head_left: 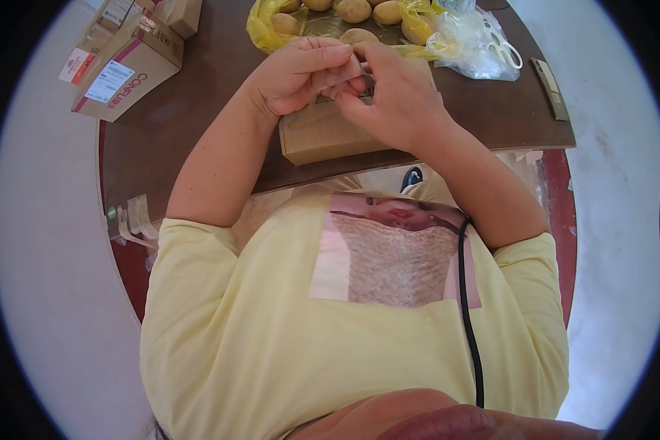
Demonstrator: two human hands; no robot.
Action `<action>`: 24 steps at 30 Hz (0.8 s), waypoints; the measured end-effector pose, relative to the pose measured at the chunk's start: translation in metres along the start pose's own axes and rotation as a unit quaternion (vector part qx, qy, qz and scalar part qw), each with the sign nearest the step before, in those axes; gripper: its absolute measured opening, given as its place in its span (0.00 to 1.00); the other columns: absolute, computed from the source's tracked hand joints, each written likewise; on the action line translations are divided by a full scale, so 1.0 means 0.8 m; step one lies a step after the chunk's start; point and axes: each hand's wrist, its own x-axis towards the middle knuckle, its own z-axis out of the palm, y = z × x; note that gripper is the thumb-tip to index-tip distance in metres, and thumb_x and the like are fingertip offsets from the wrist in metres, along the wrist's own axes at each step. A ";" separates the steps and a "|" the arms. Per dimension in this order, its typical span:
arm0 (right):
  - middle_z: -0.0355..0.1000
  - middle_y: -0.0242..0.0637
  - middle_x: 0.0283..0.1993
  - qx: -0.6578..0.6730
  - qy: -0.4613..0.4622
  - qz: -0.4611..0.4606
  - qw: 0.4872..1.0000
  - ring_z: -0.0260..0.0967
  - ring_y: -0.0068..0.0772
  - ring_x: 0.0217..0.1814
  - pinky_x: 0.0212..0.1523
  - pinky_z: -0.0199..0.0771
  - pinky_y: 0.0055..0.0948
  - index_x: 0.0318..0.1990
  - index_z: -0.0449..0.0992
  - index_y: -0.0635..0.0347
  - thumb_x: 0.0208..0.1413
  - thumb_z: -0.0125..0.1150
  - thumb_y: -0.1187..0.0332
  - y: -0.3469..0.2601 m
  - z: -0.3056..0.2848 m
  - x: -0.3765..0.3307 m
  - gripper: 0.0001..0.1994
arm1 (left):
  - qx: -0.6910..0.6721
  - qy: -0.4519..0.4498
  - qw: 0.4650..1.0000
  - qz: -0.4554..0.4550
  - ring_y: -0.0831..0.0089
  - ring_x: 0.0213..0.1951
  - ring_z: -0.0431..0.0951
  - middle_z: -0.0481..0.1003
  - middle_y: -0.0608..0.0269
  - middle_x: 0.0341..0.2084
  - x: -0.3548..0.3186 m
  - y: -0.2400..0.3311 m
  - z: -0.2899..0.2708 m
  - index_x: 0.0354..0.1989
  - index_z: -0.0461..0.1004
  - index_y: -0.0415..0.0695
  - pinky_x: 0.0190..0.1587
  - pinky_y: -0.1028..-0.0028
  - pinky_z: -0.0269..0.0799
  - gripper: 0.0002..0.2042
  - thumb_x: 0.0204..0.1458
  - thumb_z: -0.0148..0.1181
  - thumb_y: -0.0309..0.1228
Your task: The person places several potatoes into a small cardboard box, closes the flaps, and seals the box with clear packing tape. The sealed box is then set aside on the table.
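Observation:
My left hand (301, 77) and my right hand (407, 99) meet over a brown cardboard box (330, 139) near the table's front edge. The fingertips of both are pinched together and touch each other. Whatever lies between them is hidden or too small to make out. Just beyond my hands, several potatoes (353, 10) lie in an opened yellow plastic bag (260, 26). One potato shows right behind my fingers.
On the brown table (213, 88), several cartons (136, 70) stand at the far left. A clear plastic bag (473, 48), white-looped scissors (502, 51) and a flat, narrow object (550, 88) lie to the right. Tape strips (136, 220) hang from the left edge.

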 end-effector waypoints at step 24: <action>0.76 0.35 0.24 0.240 0.119 0.214 0.939 0.72 0.21 0.23 0.27 0.72 0.21 0.30 0.78 0.67 0.57 0.58 0.66 0.045 -0.025 -0.013 0.12 | 0.024 -0.018 0.999 0.020 0.65 0.37 0.81 0.79 0.50 0.37 -0.006 -0.011 0.008 0.47 0.73 0.35 0.44 0.69 0.78 0.30 0.65 0.37 0.53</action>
